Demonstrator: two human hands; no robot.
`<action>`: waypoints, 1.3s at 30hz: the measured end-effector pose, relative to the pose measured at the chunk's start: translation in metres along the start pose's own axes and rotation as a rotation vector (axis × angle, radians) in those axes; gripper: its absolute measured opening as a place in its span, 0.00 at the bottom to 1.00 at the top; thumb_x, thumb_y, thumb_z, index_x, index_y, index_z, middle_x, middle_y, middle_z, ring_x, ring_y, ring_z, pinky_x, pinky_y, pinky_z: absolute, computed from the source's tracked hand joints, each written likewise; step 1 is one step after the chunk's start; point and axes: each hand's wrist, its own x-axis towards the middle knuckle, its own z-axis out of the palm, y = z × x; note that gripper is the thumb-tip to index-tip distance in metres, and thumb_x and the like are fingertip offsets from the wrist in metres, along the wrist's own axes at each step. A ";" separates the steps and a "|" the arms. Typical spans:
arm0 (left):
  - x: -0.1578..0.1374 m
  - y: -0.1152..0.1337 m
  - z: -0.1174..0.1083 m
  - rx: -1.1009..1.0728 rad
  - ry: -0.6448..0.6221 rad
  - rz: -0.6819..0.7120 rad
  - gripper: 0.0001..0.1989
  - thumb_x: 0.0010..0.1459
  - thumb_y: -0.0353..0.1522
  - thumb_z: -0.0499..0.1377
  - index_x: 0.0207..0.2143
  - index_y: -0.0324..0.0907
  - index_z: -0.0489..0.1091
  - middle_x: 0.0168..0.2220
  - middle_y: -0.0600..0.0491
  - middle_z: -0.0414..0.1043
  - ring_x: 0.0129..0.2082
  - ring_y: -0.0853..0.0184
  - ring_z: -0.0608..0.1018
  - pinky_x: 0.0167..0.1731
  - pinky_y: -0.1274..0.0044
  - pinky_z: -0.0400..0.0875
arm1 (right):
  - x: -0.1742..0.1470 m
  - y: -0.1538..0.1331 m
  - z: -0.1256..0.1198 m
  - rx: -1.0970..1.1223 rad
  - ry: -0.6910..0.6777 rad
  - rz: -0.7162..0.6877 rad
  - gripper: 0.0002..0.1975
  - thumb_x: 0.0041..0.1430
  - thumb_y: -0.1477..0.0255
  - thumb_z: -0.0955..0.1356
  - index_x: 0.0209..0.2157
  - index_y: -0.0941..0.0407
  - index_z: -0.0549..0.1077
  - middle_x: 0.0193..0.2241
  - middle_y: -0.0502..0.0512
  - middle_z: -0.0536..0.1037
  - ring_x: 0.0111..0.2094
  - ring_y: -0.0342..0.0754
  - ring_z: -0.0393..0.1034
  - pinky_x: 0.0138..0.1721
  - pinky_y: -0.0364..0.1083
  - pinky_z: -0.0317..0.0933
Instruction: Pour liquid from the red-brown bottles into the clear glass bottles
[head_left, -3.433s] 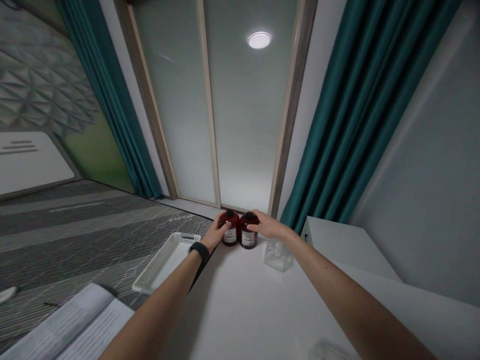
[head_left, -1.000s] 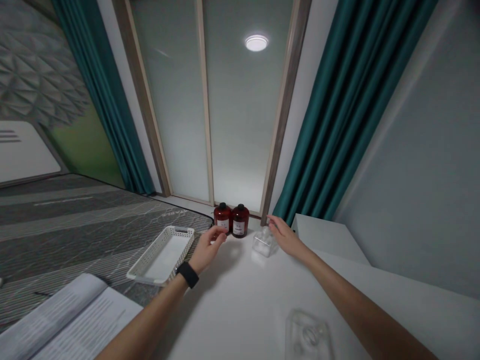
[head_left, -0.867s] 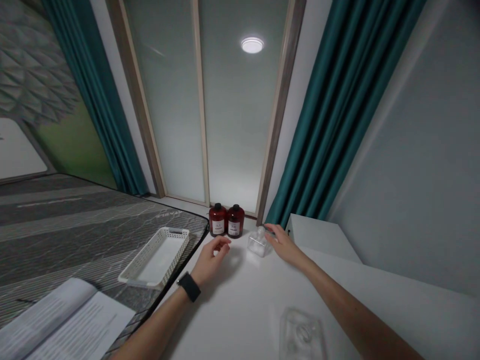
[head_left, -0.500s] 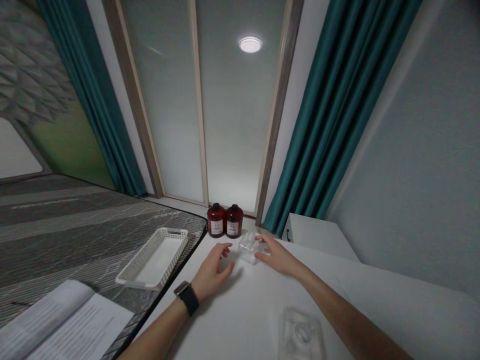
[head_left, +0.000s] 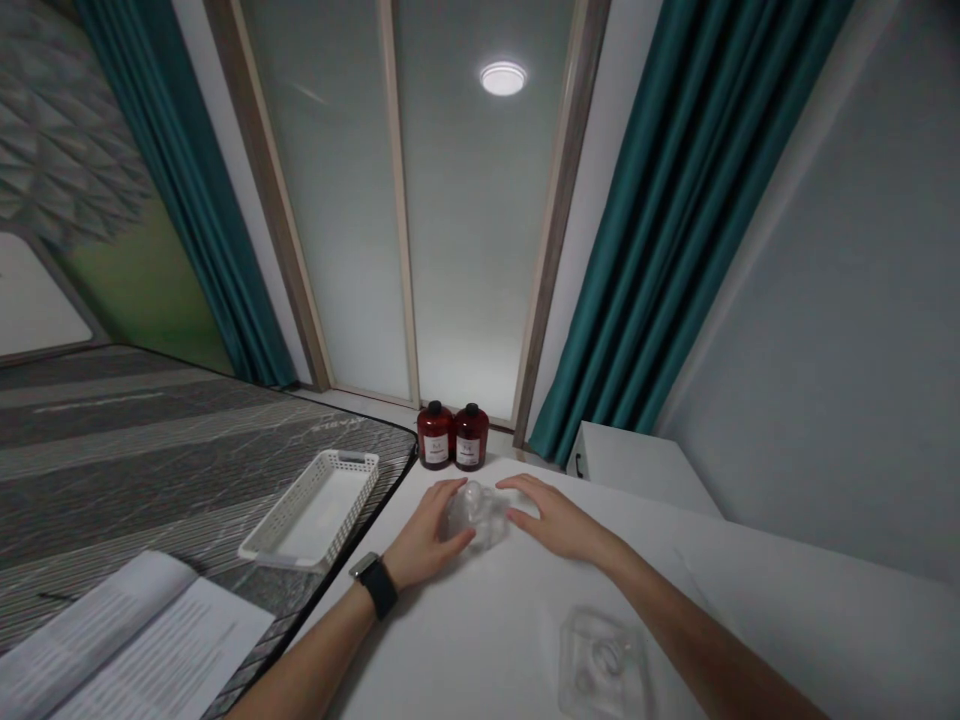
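At the far end of the white tabletop [head_left: 465, 640], two red-brown bottles [head_left: 435, 437] with black caps stand upright side by side. Each has a white label facing me; print too small to read. Open book [head_left: 150, 635] lower left is full of text lines, also illegible. Faint lettering on the grey mattress [head_left: 187, 430], can't make it out.

My left hand [head_left: 429, 535] is half open, fingers and thumb curved around the left side of a clear bottle [head_left: 486, 518] with a round stopper. Bottle is blurred; can't tell if the grip is firm. My right hand [head_left: 551, 515] is open at its right, thumb and fingers parted; contact unclear. Hands are apart, bottle between them, in front of the red-brown pair. Left fingers and thumb hide part of it.

Clear square piece [head_left: 604, 665] lies nearer me, beside my right forearm. White basket [head_left: 322, 515] sits left on the mattress.
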 end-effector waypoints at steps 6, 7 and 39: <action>0.008 0.001 0.012 -0.046 0.028 -0.015 0.29 0.54 0.33 0.64 0.58 0.43 0.62 0.58 0.42 0.66 0.58 0.51 0.69 0.58 0.58 0.65 | -0.037 -0.007 -0.030 -0.017 0.133 0.088 0.13 0.63 0.71 0.64 0.47 0.53 0.75 0.45 0.57 0.80 0.47 0.53 0.74 0.52 0.53 0.65; 0.011 0.002 0.016 -0.043 0.017 -0.009 0.29 0.55 0.33 0.64 0.58 0.43 0.62 0.58 0.42 0.66 0.57 0.51 0.69 0.57 0.58 0.66 | -0.046 -0.007 -0.034 -0.036 0.159 0.098 0.13 0.63 0.70 0.63 0.46 0.53 0.75 0.44 0.57 0.80 0.46 0.53 0.74 0.51 0.53 0.66; -0.003 0.086 0.067 -0.031 -0.466 0.389 0.29 0.56 0.41 0.63 0.59 0.51 0.62 0.55 0.46 0.70 0.53 0.51 0.72 0.55 0.61 0.66 | -0.218 0.086 -0.051 -0.623 0.643 0.481 0.06 0.51 0.72 0.65 0.33 0.52 0.64 0.29 0.55 0.71 0.34 0.56 0.66 0.37 0.52 0.60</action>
